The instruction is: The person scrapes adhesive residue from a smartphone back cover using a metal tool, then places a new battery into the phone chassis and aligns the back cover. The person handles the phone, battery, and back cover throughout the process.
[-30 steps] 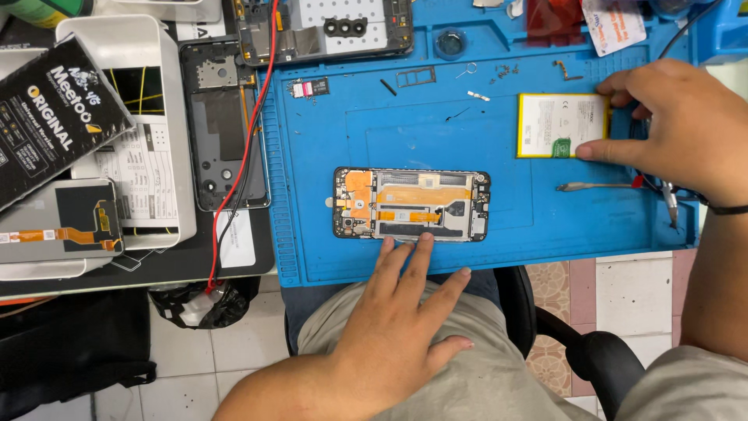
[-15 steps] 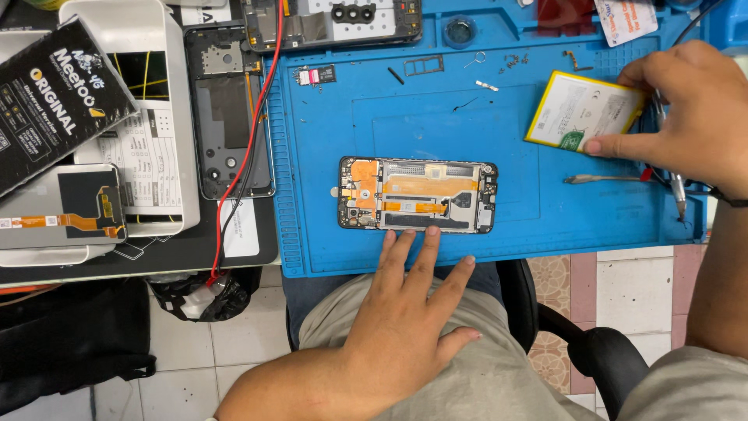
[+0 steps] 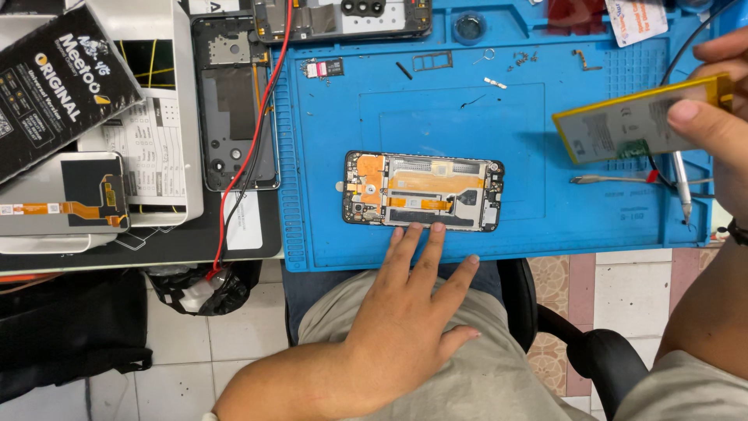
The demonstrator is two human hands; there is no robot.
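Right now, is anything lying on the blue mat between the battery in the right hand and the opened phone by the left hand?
Nothing visible. The right hand holds the battery tilted above the blue mat. The mat between it and the opened phone is bare. Tweezers lie below the battery, off to the right. The left hand touches the phone's near edge.

Open blue mat [image 3: 460, 117] above the opened phone [image 3: 423, 191]; small screws [image 3: 523, 57] and tweezers [image 3: 615, 179] toward its right.
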